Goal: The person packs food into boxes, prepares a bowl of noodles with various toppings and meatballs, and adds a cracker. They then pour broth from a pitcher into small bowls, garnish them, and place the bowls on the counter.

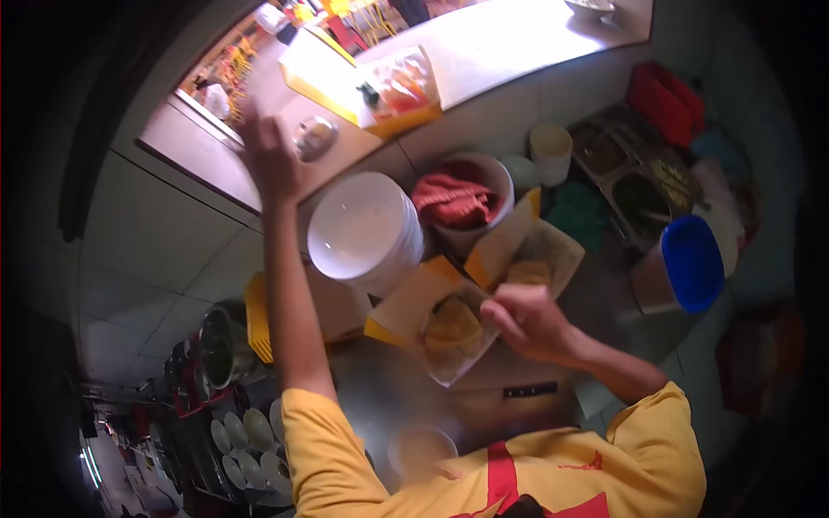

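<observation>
Through the head camera I have the right grip [528,319] to the right of the bowls [356,226], on the side nearer the wearer's body. Its fingers are curled in with the thumb out, over the edge of the near box [413,304]; I can't tell whether it pinches anything. The near box lies lid open, just beside the bowls toward the body, with pale brown food [451,324] inside. The far box [561,249], also open, is farther right of the bowls, with similar food partly behind the hand.

The left grip [275,157] is raised to the left of the bowls and beyond them, near a small dish [302,148] on the ledge [492,45]. Its fingers are blurred, so I can't say if they're closed on something.

Farther out, I see a pail [499,183] with a red cloth [458,198] just right of the bowls. Well to their right come a cup [551,154], food trays [635,203] and a tub with a blue lid [693,263]. A black handle [530,391] lies on the counter [371,393], right of the bowls toward the body. Left of the bowls, yellow cartons [258,321] stand near a pot [216,344]; beyond the bowls, a large box [319,73] sits open on the ledge.
</observation>
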`<move>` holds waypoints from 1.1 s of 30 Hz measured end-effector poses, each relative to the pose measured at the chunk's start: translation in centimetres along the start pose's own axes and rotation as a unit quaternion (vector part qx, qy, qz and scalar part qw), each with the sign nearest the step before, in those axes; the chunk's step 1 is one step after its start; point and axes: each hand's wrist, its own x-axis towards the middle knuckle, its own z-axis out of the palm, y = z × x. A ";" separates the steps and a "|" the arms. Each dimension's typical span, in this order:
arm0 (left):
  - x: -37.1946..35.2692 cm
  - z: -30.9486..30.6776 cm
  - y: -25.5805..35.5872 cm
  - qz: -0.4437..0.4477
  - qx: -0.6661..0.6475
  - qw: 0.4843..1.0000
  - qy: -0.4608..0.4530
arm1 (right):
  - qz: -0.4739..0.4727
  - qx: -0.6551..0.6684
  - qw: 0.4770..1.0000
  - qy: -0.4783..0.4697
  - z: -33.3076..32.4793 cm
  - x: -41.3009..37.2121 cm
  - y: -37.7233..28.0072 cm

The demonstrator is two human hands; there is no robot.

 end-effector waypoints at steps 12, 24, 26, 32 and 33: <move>-26.7 -11.7 10.1 -0.217 -0.334 0.884 -0.243 | 0.424 0.165 0.890 -0.021 13.5 -10.0 12.5; -16.4 -21.8 14.4 -0.225 -0.471 0.816 -0.250 | 0.394 0.286 0.869 -0.088 3.0 -10.5 -1.2; -12.0 -22.0 14.9 -0.199 -0.462 0.826 -0.254 | 0.351 0.314 0.878 -0.092 -1.5 -9.1 -2.4; 0.5 -15.4 17.5 -0.135 -0.538 0.820 -0.141 | 0.258 0.199 0.946 0.006 -14.7 2.1 -3.9; 2.8 -14.3 18.1 -0.162 -0.531 0.821 -0.137 | 0.237 0.190 0.953 0.017 -16.6 4.6 -3.7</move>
